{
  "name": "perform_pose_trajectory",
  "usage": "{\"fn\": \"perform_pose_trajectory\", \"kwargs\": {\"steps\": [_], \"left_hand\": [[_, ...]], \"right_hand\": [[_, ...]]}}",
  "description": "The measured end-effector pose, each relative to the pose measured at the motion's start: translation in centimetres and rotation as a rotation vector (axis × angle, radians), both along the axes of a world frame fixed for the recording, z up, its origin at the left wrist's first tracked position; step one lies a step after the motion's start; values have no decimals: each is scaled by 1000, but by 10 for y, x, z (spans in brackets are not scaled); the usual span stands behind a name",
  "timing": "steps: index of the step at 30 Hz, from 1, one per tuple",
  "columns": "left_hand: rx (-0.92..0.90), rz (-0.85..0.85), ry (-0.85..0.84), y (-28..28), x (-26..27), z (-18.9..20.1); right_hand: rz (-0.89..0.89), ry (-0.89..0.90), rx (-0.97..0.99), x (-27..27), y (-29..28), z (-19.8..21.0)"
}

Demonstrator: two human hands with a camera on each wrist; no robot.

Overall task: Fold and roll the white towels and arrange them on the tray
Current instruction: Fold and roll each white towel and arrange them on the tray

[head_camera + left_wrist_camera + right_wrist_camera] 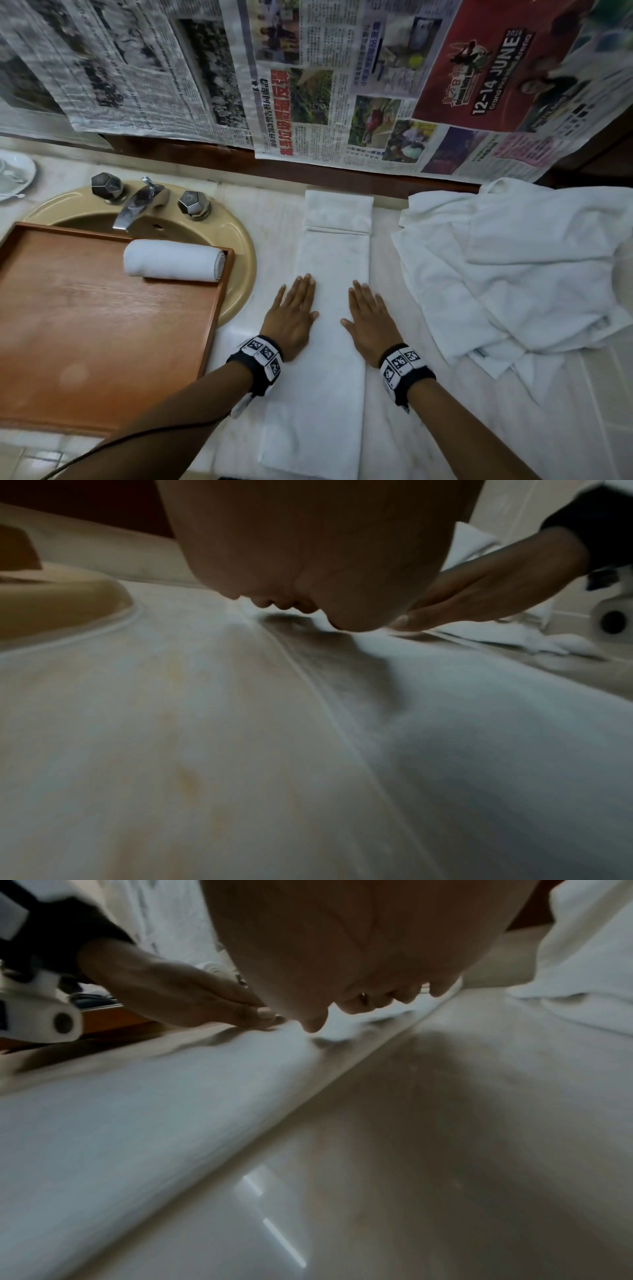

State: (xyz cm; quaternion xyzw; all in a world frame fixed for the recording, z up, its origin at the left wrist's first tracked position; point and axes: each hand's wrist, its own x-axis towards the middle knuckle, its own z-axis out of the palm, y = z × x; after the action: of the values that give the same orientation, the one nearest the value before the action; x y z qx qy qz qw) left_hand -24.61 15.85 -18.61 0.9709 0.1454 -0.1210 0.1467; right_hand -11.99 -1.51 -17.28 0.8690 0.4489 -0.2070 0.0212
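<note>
Both hands, the left hand (pixel 291 317) and the right hand (pixel 368 320), lie flat with fingers straight on the long folded towel (pixel 329 342) on the tabletop (pixel 394 394), which looks soft, light and floppy, best pinched at its near corners for rolling.

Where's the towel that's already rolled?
In the head view the rolled towel lies in the far right corner of the wooden tray, just in front of the faucet and left of both hands.
</note>
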Motion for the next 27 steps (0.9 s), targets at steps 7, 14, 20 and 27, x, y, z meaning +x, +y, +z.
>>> {"fn": "perform_pose_trajectory", "kwargs": {"steps": [7, 14, 20, 27], "left_hand": [[32, -24, 49, -3, -33, -1], [-24, -116, 21, -50, -76, 3], [26, -20, 63, -45, -103, 3], [28, -112, 60, -76, -132, -2]], "right_hand": [[-75, -35, -51, -28, -28, -7], [51, -22, 41, -90, -40, -10], [-137, -130, 30, -107, -61, -7], [-49, -84, 75, -150, -79, -10]]}}
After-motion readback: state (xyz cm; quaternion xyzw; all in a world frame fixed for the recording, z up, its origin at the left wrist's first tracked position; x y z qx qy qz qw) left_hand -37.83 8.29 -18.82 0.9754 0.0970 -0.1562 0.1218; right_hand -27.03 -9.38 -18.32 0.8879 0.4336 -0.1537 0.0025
